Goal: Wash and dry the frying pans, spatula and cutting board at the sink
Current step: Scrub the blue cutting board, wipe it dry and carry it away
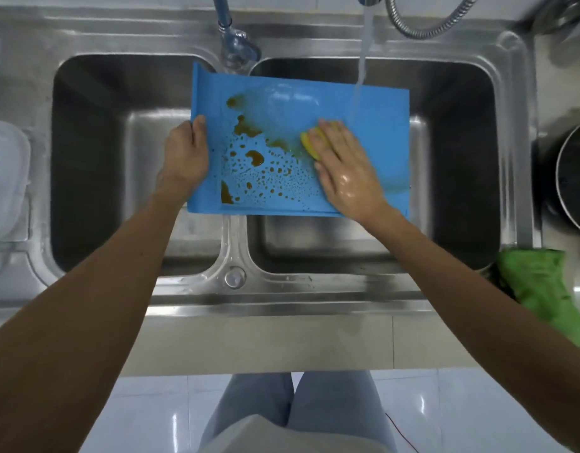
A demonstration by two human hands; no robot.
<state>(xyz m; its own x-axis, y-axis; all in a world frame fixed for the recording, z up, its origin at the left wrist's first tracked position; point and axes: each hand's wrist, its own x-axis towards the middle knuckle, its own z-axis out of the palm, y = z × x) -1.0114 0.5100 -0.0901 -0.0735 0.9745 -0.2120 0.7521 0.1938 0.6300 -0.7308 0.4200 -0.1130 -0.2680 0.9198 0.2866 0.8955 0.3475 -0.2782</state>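
A blue cutting board [380, 125] is held flat over the double sink [236, 256], spanning the divider. Brown sauce spots and water beads cover its left and middle. My left hand [187, 152] grips the board's left edge, thumb on top. My right hand [347, 165], wet, presses a yellow sponge [309, 147] flat against the board near its middle. A stream of water [363, 53] falls from the tap onto the board just right of the sponge. A dark frying pan [576, 178] sits on the counter at the right edge.
A green cloth [543, 289] lies on the sink's front right corner. Clear plastic containers [4, 178] stand at the left. A blue tap [229, 34] rises behind the divider and a metal hose [422, 27] curves at the back right. Both basins look bare.
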